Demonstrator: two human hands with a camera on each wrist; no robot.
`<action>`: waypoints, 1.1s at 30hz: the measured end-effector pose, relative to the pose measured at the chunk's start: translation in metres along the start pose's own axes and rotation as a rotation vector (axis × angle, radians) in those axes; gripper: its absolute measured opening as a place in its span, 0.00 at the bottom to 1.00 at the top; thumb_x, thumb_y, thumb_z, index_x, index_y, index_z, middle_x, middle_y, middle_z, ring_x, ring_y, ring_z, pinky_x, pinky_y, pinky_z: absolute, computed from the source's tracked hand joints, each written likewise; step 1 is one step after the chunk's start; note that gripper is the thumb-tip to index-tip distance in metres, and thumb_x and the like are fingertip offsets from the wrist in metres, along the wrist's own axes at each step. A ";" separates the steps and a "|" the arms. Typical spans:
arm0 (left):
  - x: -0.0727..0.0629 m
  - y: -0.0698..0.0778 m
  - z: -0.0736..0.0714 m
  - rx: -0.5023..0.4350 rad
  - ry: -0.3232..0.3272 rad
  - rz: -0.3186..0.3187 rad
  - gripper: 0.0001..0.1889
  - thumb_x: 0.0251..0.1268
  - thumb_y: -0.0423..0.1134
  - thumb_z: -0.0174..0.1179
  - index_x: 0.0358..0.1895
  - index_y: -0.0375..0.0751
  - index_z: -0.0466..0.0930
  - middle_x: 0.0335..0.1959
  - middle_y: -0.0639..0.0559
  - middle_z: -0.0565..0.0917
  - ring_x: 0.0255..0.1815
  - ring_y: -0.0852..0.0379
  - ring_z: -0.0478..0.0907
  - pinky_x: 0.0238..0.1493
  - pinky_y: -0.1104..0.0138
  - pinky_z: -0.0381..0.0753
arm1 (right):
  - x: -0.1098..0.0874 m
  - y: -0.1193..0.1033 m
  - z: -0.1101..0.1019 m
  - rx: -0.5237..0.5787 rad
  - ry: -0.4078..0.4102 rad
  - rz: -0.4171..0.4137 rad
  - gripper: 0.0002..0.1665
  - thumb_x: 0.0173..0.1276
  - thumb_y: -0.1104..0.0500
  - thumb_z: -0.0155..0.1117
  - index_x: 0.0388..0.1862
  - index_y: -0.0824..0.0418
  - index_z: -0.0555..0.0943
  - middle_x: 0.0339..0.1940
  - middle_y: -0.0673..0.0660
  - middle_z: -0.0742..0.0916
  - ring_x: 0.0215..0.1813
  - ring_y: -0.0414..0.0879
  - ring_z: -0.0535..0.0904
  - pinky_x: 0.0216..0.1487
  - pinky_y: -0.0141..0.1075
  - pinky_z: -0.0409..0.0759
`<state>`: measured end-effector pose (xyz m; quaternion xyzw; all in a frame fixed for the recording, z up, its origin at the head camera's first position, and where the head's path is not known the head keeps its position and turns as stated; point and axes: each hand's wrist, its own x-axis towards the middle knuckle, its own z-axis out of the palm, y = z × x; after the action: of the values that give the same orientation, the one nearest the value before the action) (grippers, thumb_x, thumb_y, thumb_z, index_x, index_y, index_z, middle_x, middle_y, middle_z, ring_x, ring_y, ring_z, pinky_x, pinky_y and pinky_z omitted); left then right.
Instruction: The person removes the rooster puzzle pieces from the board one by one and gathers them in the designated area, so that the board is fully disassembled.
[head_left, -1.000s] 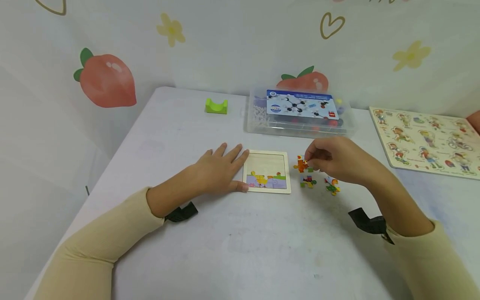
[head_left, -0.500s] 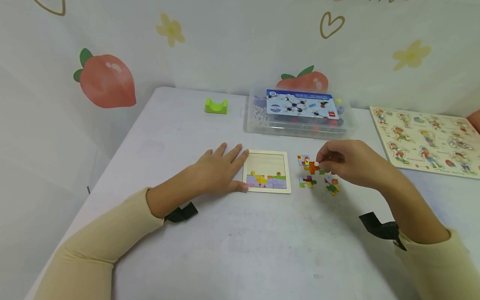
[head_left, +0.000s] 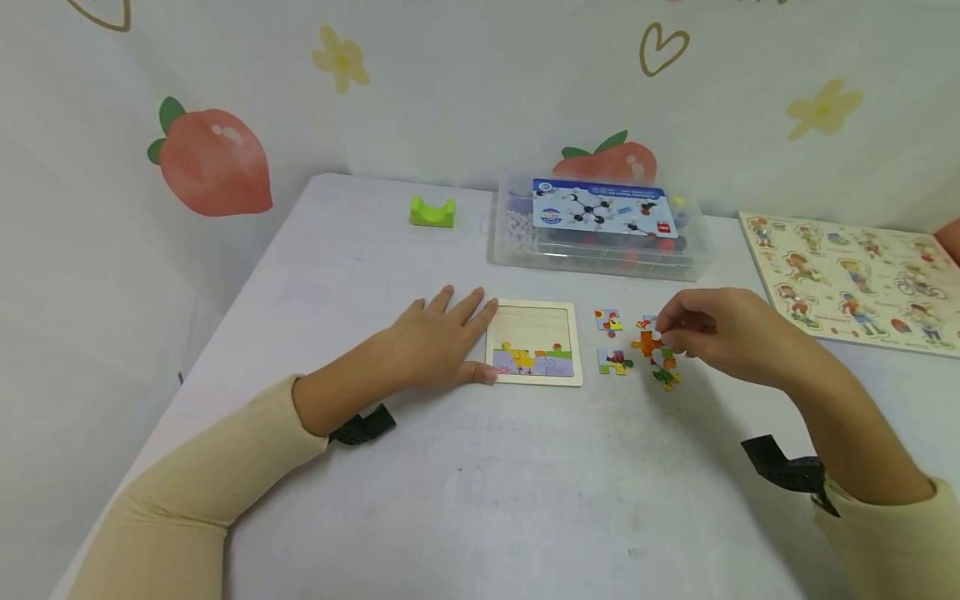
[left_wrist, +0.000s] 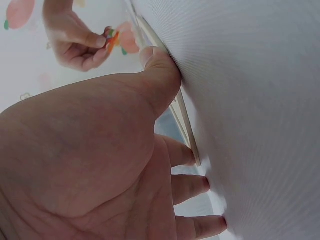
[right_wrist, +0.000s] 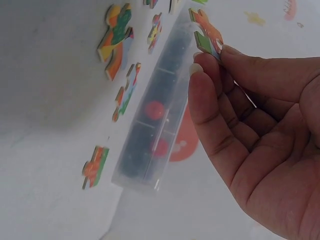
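Observation:
My left hand (head_left: 438, 346) lies with fingers spread at the left edge of a small wooden puzzle tray (head_left: 577, 350), thumb and index finger touching its rim. Joined jigsaw pieces (head_left: 528, 363) with a yellow bird fill the lower part of the tray; bare wood shows above. To the right, my right hand (head_left: 716, 337) pinches an orange jigsaw piece (right_wrist: 209, 31) between thumb and fingers, raised over the table. Several loose pieces lie below and beside it, among them one with a red and yellow figure (head_left: 608, 322), one with a green edge (head_left: 613, 362) and a green-and-orange one (right_wrist: 117, 40).
Behind the tray stands a clear plastic box (head_left: 600, 254) with a molecular model label. A green block (head_left: 432, 214) with a curved notch sits to its left. At the right lies a large board (head_left: 862, 283) with printed children figures, near the right hand. A patterned cloth hangs behind.
My right hand has carried the orange jigsaw piece rightward, away from the tray, uncovering a loose piece and passing over others. My left hand has stayed still.

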<state>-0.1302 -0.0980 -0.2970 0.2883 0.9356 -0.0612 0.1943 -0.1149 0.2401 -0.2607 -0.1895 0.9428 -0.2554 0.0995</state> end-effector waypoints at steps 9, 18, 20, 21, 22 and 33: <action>0.000 0.001 -0.001 0.006 0.000 0.005 0.52 0.68 0.73 0.45 0.83 0.45 0.38 0.82 0.43 0.43 0.78 0.30 0.44 0.69 0.38 0.58 | -0.013 0.016 0.001 0.014 -0.002 0.028 0.06 0.65 0.69 0.70 0.39 0.62 0.84 0.34 0.51 0.87 0.33 0.45 0.83 0.35 0.32 0.81; 0.000 0.000 0.000 0.002 -0.001 0.007 0.51 0.68 0.73 0.45 0.83 0.45 0.38 0.82 0.42 0.42 0.78 0.30 0.44 0.69 0.37 0.58 | -0.021 0.024 -0.002 -0.006 0.005 0.055 0.07 0.65 0.69 0.70 0.40 0.62 0.83 0.33 0.50 0.86 0.31 0.45 0.81 0.33 0.32 0.79; 0.000 0.000 0.000 -0.001 -0.002 0.008 0.51 0.68 0.73 0.45 0.83 0.45 0.38 0.82 0.42 0.42 0.78 0.30 0.44 0.69 0.37 0.58 | -0.023 0.025 -0.002 -0.014 0.003 0.063 0.07 0.65 0.68 0.70 0.40 0.62 0.83 0.33 0.50 0.86 0.31 0.45 0.81 0.32 0.32 0.79; 0.000 0.000 0.000 -0.003 -0.002 0.008 0.51 0.68 0.73 0.45 0.83 0.45 0.38 0.82 0.42 0.42 0.78 0.30 0.44 0.69 0.37 0.57 | -0.023 0.026 -0.002 -0.017 0.003 0.067 0.07 0.65 0.68 0.70 0.40 0.61 0.83 0.34 0.50 0.87 0.31 0.45 0.81 0.32 0.32 0.79; 0.000 0.000 0.000 -0.005 -0.002 0.008 0.51 0.68 0.73 0.45 0.83 0.45 0.38 0.82 0.42 0.42 0.78 0.30 0.44 0.69 0.37 0.57 | -0.024 0.027 -0.002 -0.023 0.005 0.069 0.07 0.65 0.68 0.71 0.40 0.61 0.83 0.33 0.50 0.87 0.31 0.45 0.81 0.32 0.33 0.79; 0.000 0.001 0.000 -0.008 -0.005 0.001 0.52 0.68 0.73 0.46 0.82 0.45 0.39 0.82 0.43 0.43 0.78 0.30 0.44 0.69 0.37 0.58 | -0.024 0.037 -0.003 -0.027 0.005 0.096 0.06 0.66 0.68 0.70 0.40 0.62 0.84 0.33 0.51 0.87 0.30 0.44 0.80 0.30 0.33 0.78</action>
<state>-0.1300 -0.0975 -0.2967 0.2880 0.9352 -0.0580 0.1976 -0.1047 0.2804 -0.2752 -0.1446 0.9545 -0.2381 0.1066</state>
